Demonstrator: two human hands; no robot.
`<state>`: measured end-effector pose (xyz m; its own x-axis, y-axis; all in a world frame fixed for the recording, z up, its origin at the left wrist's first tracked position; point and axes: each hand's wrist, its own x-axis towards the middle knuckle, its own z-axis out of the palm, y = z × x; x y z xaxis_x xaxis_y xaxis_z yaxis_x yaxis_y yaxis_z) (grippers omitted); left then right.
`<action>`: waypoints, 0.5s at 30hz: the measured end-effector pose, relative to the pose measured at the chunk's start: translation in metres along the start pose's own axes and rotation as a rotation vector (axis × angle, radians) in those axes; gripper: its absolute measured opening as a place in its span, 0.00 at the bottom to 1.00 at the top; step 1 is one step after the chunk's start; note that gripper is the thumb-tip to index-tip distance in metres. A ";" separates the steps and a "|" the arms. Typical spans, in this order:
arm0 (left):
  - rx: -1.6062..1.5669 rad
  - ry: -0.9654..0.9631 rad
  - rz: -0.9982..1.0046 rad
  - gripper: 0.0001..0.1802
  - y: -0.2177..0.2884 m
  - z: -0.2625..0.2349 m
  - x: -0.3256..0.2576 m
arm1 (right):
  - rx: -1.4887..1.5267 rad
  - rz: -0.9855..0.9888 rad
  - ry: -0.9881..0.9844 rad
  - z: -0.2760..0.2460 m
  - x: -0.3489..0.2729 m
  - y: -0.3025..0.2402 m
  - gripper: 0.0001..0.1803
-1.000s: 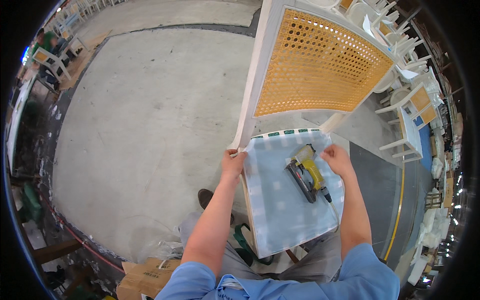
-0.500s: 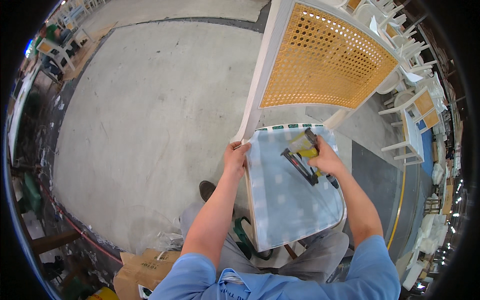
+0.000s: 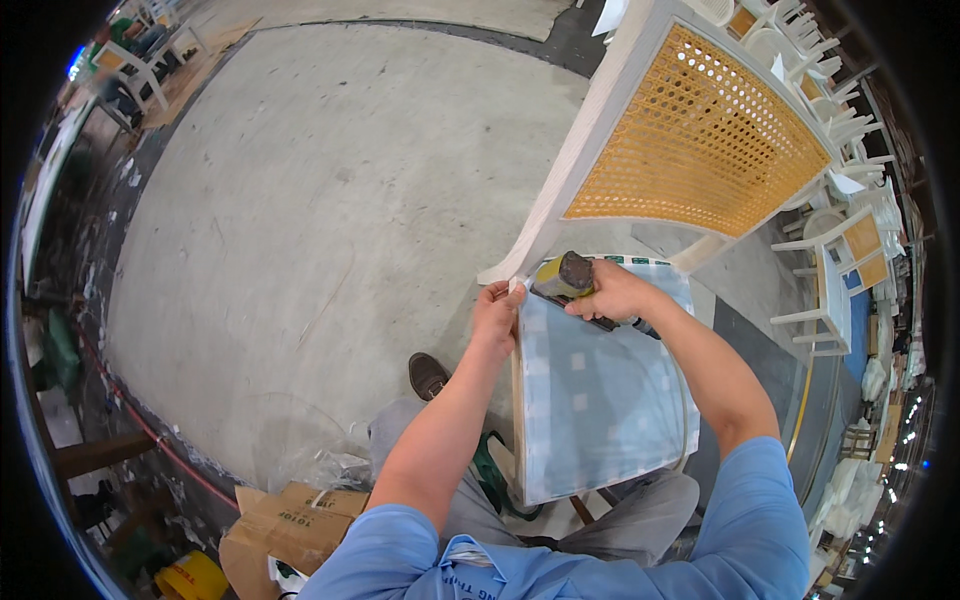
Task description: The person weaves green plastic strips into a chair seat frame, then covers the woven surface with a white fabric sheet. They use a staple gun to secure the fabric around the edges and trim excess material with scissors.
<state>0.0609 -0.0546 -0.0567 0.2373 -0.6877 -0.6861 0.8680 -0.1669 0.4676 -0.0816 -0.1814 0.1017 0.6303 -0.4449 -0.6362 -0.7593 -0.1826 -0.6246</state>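
While your left hand (image 3: 497, 312) pinches the soft, limp pale fabric (image 3: 600, 390) at the seat's near corner, your right hand (image 3: 612, 292) is closed round the yellow staple gun (image 3: 567, 277) just beside it; likely heavy, so grip its body firmly.

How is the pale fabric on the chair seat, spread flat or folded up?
Spread flat: the fabric covers the whole seat, and the left hand pinches its corner.

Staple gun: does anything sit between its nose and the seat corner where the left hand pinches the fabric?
Nothing visible does. The staple gun in the right hand sits right by the left hand at the corner of the fabric-covered seat.
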 end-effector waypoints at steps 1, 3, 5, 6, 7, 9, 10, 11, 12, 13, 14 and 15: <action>-0.006 0.000 0.001 0.27 0.001 -0.002 0.000 | 0.009 -0.019 0.005 0.001 0.003 -0.003 0.17; -0.016 -0.004 -0.005 0.27 0.002 -0.003 0.000 | 0.032 -0.049 0.019 0.004 0.005 -0.006 0.17; -0.031 -0.018 -0.010 0.27 0.002 -0.004 -0.001 | 0.015 -0.040 0.033 0.005 0.007 -0.007 0.18; -0.039 -0.027 -0.014 0.27 0.001 -0.003 -0.001 | 0.006 -0.033 0.042 0.005 0.007 -0.007 0.18; -0.040 -0.029 -0.022 0.27 0.000 -0.003 -0.002 | -0.021 -0.025 0.016 0.004 0.008 -0.007 0.21; -0.041 -0.027 -0.030 0.27 0.000 -0.005 -0.002 | -0.073 -0.018 -0.044 0.004 0.012 -0.009 0.26; -0.032 -0.027 -0.022 0.27 -0.001 -0.008 -0.002 | -0.055 -0.023 -0.039 0.006 0.014 -0.008 0.25; -0.023 -0.026 -0.004 0.27 0.000 -0.012 -0.001 | -0.040 -0.037 -0.036 0.008 0.015 -0.009 0.24; -0.011 -0.023 0.014 0.26 0.001 -0.018 0.001 | -0.021 -0.052 -0.033 0.011 0.018 -0.008 0.23; 0.021 0.003 0.033 0.27 0.003 -0.025 0.001 | -0.111 -0.220 0.010 0.017 0.024 -0.009 0.24; 0.046 -0.012 0.036 0.27 0.000 -0.018 0.001 | -0.220 -0.359 0.083 0.015 0.024 0.003 0.24; 0.072 -0.034 0.038 0.27 -0.003 -0.009 -0.001 | -0.334 -0.491 0.159 0.010 0.021 0.015 0.25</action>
<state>0.0619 -0.0474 -0.0626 0.2532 -0.7176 -0.6488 0.8248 -0.1903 0.5324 -0.0785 -0.1845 0.0741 0.9071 -0.3595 -0.2189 -0.4121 -0.6530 -0.6354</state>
